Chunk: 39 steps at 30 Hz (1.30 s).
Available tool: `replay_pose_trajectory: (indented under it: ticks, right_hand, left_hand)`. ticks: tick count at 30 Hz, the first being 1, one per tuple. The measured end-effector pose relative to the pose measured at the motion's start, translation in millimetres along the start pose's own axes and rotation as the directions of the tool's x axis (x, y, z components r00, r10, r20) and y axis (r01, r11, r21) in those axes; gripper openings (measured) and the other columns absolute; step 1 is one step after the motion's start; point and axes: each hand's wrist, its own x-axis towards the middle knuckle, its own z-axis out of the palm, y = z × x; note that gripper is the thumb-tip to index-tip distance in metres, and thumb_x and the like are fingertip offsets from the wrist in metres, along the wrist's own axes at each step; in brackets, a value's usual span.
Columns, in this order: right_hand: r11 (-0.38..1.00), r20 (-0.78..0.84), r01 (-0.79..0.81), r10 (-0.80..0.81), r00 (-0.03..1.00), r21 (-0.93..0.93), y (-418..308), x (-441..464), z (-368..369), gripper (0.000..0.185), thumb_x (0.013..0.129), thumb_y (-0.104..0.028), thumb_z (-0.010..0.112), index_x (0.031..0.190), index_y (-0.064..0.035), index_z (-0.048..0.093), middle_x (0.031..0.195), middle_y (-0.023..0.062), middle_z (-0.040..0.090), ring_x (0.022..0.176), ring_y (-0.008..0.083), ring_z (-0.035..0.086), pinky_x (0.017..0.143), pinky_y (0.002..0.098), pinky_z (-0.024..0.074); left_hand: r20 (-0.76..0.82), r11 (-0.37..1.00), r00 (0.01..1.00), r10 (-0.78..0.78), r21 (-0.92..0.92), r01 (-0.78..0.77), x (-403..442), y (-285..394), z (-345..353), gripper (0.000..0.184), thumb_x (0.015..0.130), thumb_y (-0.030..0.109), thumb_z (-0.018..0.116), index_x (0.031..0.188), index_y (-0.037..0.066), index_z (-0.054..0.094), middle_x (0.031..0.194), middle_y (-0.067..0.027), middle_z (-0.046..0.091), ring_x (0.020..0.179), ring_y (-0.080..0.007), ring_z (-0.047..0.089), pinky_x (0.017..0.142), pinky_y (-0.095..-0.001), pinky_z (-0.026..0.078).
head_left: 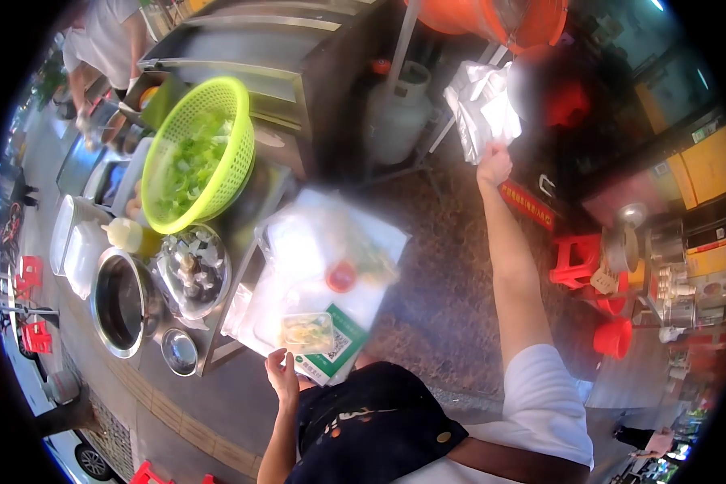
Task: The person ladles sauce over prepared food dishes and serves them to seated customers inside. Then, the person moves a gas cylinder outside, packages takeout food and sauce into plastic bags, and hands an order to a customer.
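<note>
My right hand (494, 164) is stretched out to the upper right, its fingers closed on white plastic bags (484, 105) that hang below an orange container. Near the front edge of the white board, my left hand (281, 374) is at the lower corner of a clear food box (306, 332); its thumb and finger are close together, and whether they grip the box is unclear. The box holds pale food and lies partly over a green card with a QR code (340, 342). Further back on the board are a red round item (340, 277) and clear plastic bags (302, 234).
Left of the board stand a green basket of leaves (238, 153), a steel pot (121, 302), a bowl with dark and silvery contents (192, 273) and a small metal bowl (179, 352). Behind are a gas cylinder (403, 113) and, upper left, another person (109, 44). Red stools (577, 260) stand right.
</note>
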Motion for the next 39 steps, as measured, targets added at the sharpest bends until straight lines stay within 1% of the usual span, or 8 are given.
replay_pose_trajectory:
  ticks: [8, 13, 17, 20, 25, 33, 36, 39]
  right_hand:
    - [0.913, -0.154, 0.401, -0.386, 0.909, 0.076, 40, 3, -38, 0.016, 0.093, -0.015, 0.053, 0.088, -0.0010, 0.059, 0.087, 0.0201, 0.061, 0.081, 0.0409, 0.059, 0.068, 0.0479, 0.0449]
    - [0.894, -0.109, 0.405, -0.391, 0.914, 0.192, 39, 11, -72, 0.023, 0.096, -0.018, 0.051, 0.084, 0.0016, 0.056, 0.071, 0.0179, 0.057, 0.066, 0.0358, 0.058, 0.063, 0.0440, 0.0443]
    - [0.767, 0.212, 0.040, -0.226, 0.951, 0.641, -5, 10, -111, 0.029, 0.095, -0.021, 0.056, 0.076, 0.0010, 0.056, 0.065, 0.0017, 0.053, 0.062, 0.0079, 0.051, 0.056, 0.0274, 0.0408]
    - [0.613, 0.424, -0.240, -0.172, 0.889, 0.752, -46, 3, -138, 0.023, 0.091, -0.015, 0.062, 0.072, -0.0033, 0.057, 0.067, -0.0013, 0.056, 0.062, 0.0061, 0.051, 0.058, 0.0232, 0.0434]
    - [0.473, 0.498, -0.349, -0.238, 0.834, 0.809, -54, 8, -145, 0.023, 0.085, -0.006, 0.068, 0.069, -0.0055, 0.052, 0.068, 0.0025, 0.061, 0.060, 0.0083, 0.057, 0.058, 0.0223, 0.0458]
    - [0.588, 0.410, -0.220, -0.210, 0.888, 0.779, -7, 21, -135, 0.021, 0.085, -0.007, 0.069, 0.076, -0.0054, 0.050, 0.069, 0.0007, 0.056, 0.061, 0.0081, 0.054, 0.060, 0.0234, 0.0434]
    - [0.779, 0.090, 0.140, -0.244, 0.966, 0.611, -6, 4, -143, 0.016, 0.087, -0.009, 0.067, 0.086, -0.0045, 0.052, 0.081, 0.0029, 0.057, 0.071, 0.0101, 0.053, 0.062, 0.0249, 0.0430]
    - [0.641, 0.433, -0.238, -0.163, 0.887, 0.730, -25, -32, -153, 0.022, 0.091, -0.020, 0.065, 0.102, -0.0031, 0.057, 0.094, 0.0035, 0.061, 0.082, 0.0113, 0.055, 0.068, 0.0254, 0.0434]
  left_hand:
    - [0.061, 0.992, 0.997, 0.049, -0.115, -0.042, -3, 28, 11, 0.017, 0.087, 0.010, 0.063, 0.102, 0.002, 0.062, 0.100, -0.0094, 0.058, 0.090, -0.0188, 0.060, 0.074, -0.0306, 0.050]
    - [0.286, 0.962, 0.926, 0.246, -0.190, -0.197, 15, 143, 48, 0.012, 0.090, 0.004, 0.058, 0.101, -0.001, 0.059, 0.099, -0.0090, 0.059, 0.092, -0.0188, 0.060, 0.078, -0.0314, 0.051]
    - [0.401, 0.707, 0.583, 0.707, -0.359, -0.610, 31, 307, 126, 0.017, 0.089, 0.006, 0.061, 0.106, 0.003, 0.062, 0.106, -0.0085, 0.061, 0.091, -0.0195, 0.064, 0.072, -0.0291, 0.052]
    - [0.223, 0.462, 0.405, 0.887, -0.438, -0.771, 42, 388, 210, 0.035, 0.086, 0.016, 0.067, 0.118, 0.005, 0.058, 0.124, -0.0126, 0.052, 0.095, -0.0268, 0.063, 0.078, -0.0323, 0.051]
    - [0.388, 0.612, 0.477, 0.789, -0.419, -0.671, 54, 437, 272, 0.028, 0.085, 0.019, 0.068, 0.105, -0.002, 0.066, 0.086, -0.0154, 0.070, 0.073, -0.0234, 0.069, 0.071, -0.0319, 0.054]
    - [0.539, 0.770, 0.564, 0.626, -0.543, -0.335, 76, 437, 276, 0.015, 0.087, 0.010, 0.064, 0.094, -0.002, 0.070, 0.080, -0.0068, 0.070, 0.071, -0.0114, 0.066, 0.059, -0.0266, 0.058]
    - [0.545, 0.769, 0.561, 0.623, -0.557, -0.313, 75, 442, 267, 0.012, 0.085, 0.010, 0.067, 0.088, -0.001, 0.070, 0.076, -0.0052, 0.070, 0.069, -0.0099, 0.064, 0.058, -0.0255, 0.055]
    - [0.449, 0.647, 0.467, 0.761, -0.484, -0.589, 63, 435, 254, 0.011, 0.083, 0.009, 0.069, 0.084, -0.001, 0.069, 0.072, -0.0047, 0.069, 0.067, -0.0080, 0.063, 0.059, -0.0272, 0.051]
